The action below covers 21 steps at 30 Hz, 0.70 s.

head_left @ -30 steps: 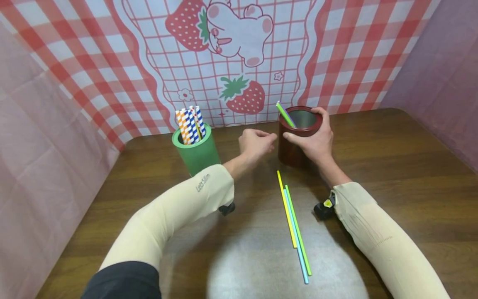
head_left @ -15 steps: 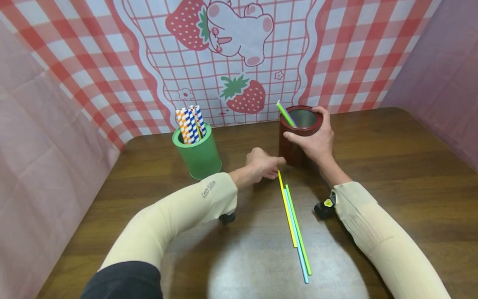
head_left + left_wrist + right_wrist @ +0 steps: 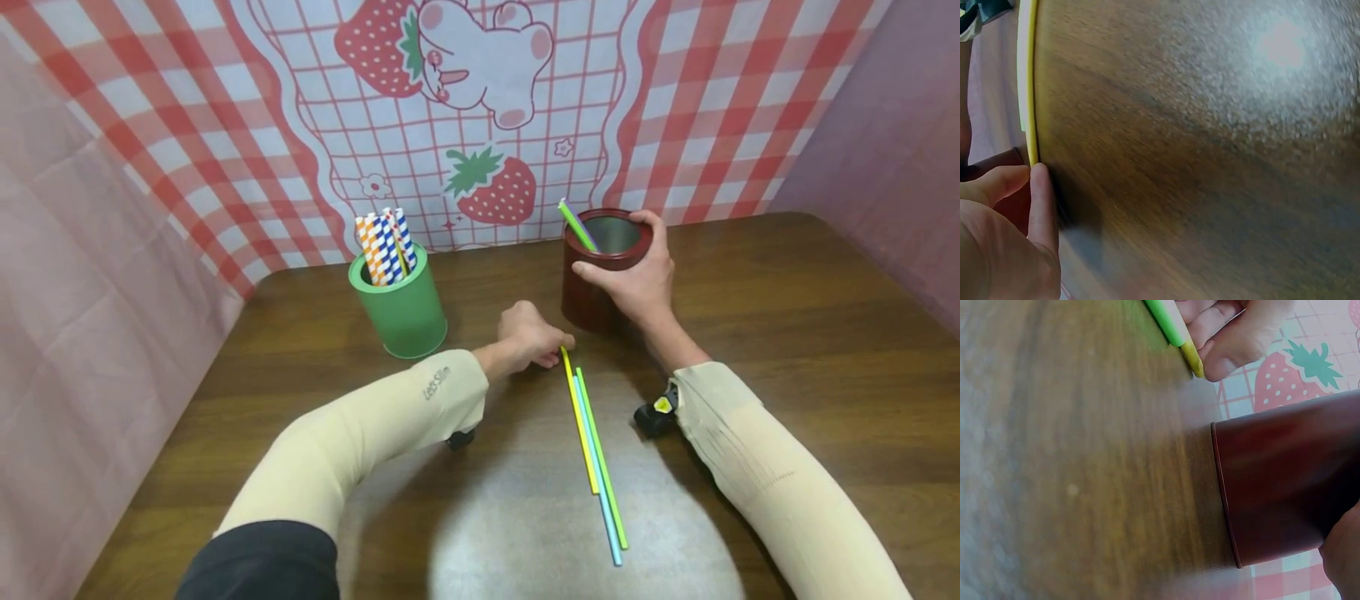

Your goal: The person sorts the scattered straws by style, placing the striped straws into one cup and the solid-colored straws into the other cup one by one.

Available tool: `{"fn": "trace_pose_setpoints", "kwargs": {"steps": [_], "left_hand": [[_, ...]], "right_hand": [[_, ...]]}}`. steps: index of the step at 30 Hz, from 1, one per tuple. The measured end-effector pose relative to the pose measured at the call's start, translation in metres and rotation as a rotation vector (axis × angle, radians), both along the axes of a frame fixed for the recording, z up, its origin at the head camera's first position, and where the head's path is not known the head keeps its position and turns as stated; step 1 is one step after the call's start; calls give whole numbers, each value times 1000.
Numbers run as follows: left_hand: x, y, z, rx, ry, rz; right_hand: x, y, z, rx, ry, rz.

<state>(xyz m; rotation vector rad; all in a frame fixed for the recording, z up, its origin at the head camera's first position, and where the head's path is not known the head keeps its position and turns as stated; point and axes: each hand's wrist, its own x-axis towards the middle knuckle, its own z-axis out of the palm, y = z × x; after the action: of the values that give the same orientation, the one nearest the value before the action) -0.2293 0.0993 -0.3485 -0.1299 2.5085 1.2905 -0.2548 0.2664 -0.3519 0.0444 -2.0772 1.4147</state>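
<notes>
My left hand [image 3: 531, 333] pinches the far end of a yellow straw [image 3: 579, 421] between thumb and finger. The straw lies on the table; in the left wrist view its tip [image 3: 1032, 147] meets the fingertips. Right beside it lie a light blue straw [image 3: 610, 525] and a green straw [image 3: 611, 492]. My right hand [image 3: 643, 279] grips a dark red can [image 3: 585, 292] near its rim, thumb in front and fingers behind. A green straw and a purple one [image 3: 576, 223] lean out of that can. Its lower side wall [image 3: 1279, 487] shows in the right wrist view.
A green can [image 3: 405, 317] holding several striped paper straws [image 3: 384, 250] stands at the back left of the wooden table [image 3: 810, 333]. Behind the table hangs a checked cloth [image 3: 720, 108] with strawberries printed on it.
My left hand has come down and toward me from beside the red can to the yellow straw's far end, which it now pinches. The right hand keeps its grip on the can.
</notes>
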Motion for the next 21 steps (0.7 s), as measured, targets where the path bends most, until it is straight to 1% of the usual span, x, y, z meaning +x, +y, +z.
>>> {"fn": "trace_pose_setpoints", "kwargs": {"steps": [5,7,10,14,17,21], "left_hand": [[3,0,1,-129,87,-53],[4,0,2,-167,104,-70],[5,1,3,-190,107,-89],[3,-1,3,-158,82,-109],[0,-4,4,-118,62,-120],[-6,-10,13,-24,54,-82]], "right_hand": [[0,-1,0,-1,3,-1],[-1,-1,-1,1,6,-5],[-1,1,-2,3,5,-8],[0,1,-2,1,5,-10],[1,1,-1,2,5,-13],[0,-1,0,4,1,-9]]}}
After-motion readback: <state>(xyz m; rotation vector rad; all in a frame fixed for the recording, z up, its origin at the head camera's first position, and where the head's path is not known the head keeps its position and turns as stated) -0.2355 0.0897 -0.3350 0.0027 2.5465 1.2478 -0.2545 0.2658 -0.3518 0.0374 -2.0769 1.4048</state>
